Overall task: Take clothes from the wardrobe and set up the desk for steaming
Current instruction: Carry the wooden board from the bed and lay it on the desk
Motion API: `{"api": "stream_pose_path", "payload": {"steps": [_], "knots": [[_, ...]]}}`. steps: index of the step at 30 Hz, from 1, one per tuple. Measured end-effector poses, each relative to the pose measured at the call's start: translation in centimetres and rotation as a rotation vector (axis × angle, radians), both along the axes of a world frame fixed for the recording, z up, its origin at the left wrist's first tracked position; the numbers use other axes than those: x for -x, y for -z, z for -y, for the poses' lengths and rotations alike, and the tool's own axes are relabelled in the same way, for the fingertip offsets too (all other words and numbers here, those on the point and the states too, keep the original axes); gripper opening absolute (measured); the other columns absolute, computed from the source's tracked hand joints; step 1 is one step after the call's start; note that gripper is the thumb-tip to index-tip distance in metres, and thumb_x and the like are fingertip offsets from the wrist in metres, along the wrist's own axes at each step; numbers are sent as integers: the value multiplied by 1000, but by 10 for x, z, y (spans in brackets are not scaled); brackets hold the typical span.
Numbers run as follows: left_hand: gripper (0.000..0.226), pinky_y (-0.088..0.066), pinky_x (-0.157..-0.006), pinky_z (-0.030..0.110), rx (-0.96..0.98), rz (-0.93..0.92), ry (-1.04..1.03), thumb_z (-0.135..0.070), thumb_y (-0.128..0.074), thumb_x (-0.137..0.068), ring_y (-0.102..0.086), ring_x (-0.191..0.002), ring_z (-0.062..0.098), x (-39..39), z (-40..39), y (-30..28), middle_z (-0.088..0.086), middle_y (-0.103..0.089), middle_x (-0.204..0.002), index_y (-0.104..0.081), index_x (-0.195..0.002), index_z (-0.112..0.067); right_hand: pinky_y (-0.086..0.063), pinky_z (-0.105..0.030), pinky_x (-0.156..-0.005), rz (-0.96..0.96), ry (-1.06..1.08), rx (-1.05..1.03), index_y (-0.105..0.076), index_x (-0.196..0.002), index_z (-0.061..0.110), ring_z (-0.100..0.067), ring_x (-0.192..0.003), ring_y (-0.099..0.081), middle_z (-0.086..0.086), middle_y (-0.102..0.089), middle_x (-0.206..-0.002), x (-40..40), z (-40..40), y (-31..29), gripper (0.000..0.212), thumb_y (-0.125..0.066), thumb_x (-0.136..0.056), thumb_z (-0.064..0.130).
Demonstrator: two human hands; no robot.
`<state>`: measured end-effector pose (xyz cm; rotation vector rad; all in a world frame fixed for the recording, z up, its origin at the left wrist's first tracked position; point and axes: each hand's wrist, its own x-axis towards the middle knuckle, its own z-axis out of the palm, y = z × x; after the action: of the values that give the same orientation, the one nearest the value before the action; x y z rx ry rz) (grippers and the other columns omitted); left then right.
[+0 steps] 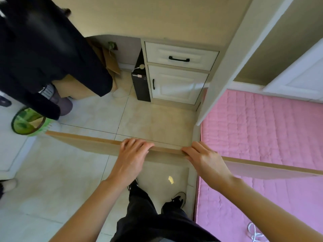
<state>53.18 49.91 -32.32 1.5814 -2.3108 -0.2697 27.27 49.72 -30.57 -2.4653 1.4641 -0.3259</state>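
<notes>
A long thin wooden board (94,143) runs edge-up across the view, from the left floor to over the bed. My left hand (133,151) curls over its top edge near the middle. My right hand (203,157) grips the same edge a little to the right. Dark clothes (43,49) hang over the desk's left end at the upper left. The beige desk top (157,16) lies beyond, at the top.
White desk cabinet (180,74) with a drawer and a door stands ahead, a black computer tower (140,84) beside it. Pink quilted bed (262,145) on the right. Green bin (28,122), cardboard (111,62) and shoes sit on the tiled floor at left.
</notes>
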Motion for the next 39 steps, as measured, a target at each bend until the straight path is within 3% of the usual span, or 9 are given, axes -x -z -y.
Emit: {"api": "stream_pose_path", "payload": {"steps": [6, 11, 14, 21, 28, 34, 39], "knots": [[33, -27, -94, 32, -24, -43, -44, -2, -67, -85, -50, -96, 16, -72, 20, -5, -7, -62, -101, -61, -111, -21, -49, -37, -40, -4, -6, -9, -60, -106, 21, -19, -77, -55, 3, -53, -85, -73, 29, -5, 26, -69, -84, 11], [21, -29, -96, 34, -59, -78, -76, -15, -52, -93, -51, -97, 13, -138, 47, -12, -14, -59, -100, -60, -110, -25, -49, -31, -42, 8, -22, -21, -61, -106, 23, -15, -79, -55, 8, -54, -88, -136, 57, -15, 18, -64, -88, 20], [25, -26, -98, 31, -67, -82, -86, -25, -40, -94, -50, -98, 10, -175, 69, -18, -17, -59, -100, -60, -110, -27, -50, -29, -44, 16, -26, -24, -60, -108, 25, -12, -80, -54, 10, -53, -90, -171, 79, -19, 18, -63, -90, 23], [19, -19, -94, 30, -64, -94, -103, -27, -53, -89, -41, -96, 5, -244, 131, -35, -24, -56, -95, -60, -104, -35, -52, -28, -48, 70, -2, -30, -60, -110, 25, -10, -82, -54, 10, -56, -94, -235, 130, -24, 17, -58, -93, 25], [23, -16, -95, 26, -13, -58, -96, -32, -44, -91, -40, -97, 5, -272, 203, -51, -24, -55, -95, -61, -106, -36, -52, -29, -51, 131, 21, -19, -63, -111, 24, -11, -82, -56, 9, -58, -93, -262, 202, -35, 19, -60, -92, 24], [23, -18, -92, 26, 67, -98, -132, -29, -51, -88, -36, -96, 0, -267, 273, -68, -23, -57, -92, -66, -104, -33, -51, -27, -50, 178, 22, 17, -64, -112, 24, -12, -80, -58, 8, -58, -92, -259, 272, -50, 23, -64, -90, 22], [23, -19, -93, 27, 112, -92, -130, -26, -56, -87, -35, -93, 1, -251, 339, -85, -24, -55, -92, -67, -106, -32, -53, -34, -61, 219, 52, -20, -63, -118, 28, -12, -90, -57, 9, -57, -97, -242, 341, -61, 25, -58, -94, 26]]}}
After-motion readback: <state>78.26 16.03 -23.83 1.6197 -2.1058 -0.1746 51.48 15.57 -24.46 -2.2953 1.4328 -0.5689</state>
